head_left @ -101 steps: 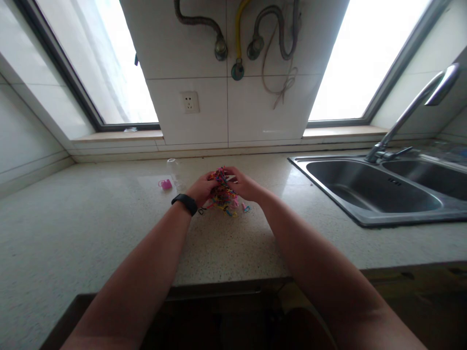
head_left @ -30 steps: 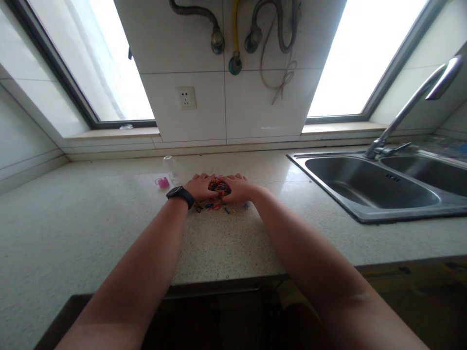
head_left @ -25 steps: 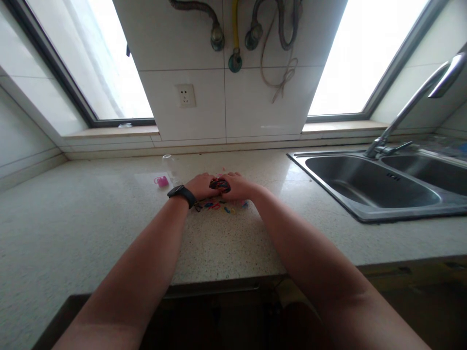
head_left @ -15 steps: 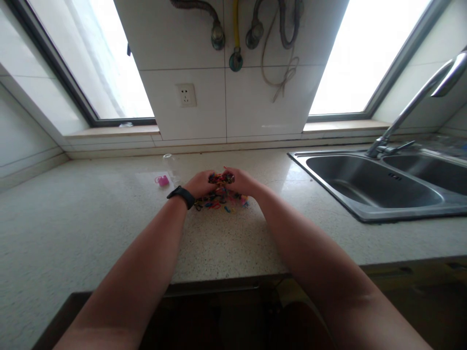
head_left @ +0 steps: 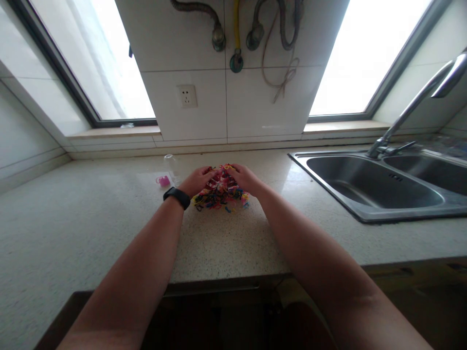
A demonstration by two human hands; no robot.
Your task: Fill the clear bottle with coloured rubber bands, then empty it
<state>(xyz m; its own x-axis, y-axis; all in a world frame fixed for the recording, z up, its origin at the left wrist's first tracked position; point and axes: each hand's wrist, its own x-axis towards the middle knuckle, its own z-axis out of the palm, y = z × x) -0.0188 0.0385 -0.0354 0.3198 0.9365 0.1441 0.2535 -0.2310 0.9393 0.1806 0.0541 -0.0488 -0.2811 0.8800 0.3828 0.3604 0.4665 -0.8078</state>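
A loose heap of small, many-coloured rubber bands (head_left: 218, 198) lies on the counter in front of me. My left hand (head_left: 198, 180), with a black band on its wrist, curls around the heap's left side. Its fingers are closed around some of the bands. From the other side my right hand (head_left: 246, 180) grips bands too, its fingers bent inward at the upper right. Between the two hands the bands look slightly blurred, and some fingertips are hidden among them. A clear container (head_left: 170, 165) and a pink item (head_left: 163, 181) sit left of my left hand.
The speckled counter (head_left: 229, 248) ends at a front edge under my forearms. A steel double sink (head_left: 372, 182) with a faucet (head_left: 412, 102) is on the right. A socket (head_left: 187, 96) and pipes (head_left: 236, 34) are on the tiled wall behind, between two windows.
My hands have moved apart and turned, and the bunch of bands squeezed between them has loosened and spread. More of the heap shows between them. The container and the pink item stay put.
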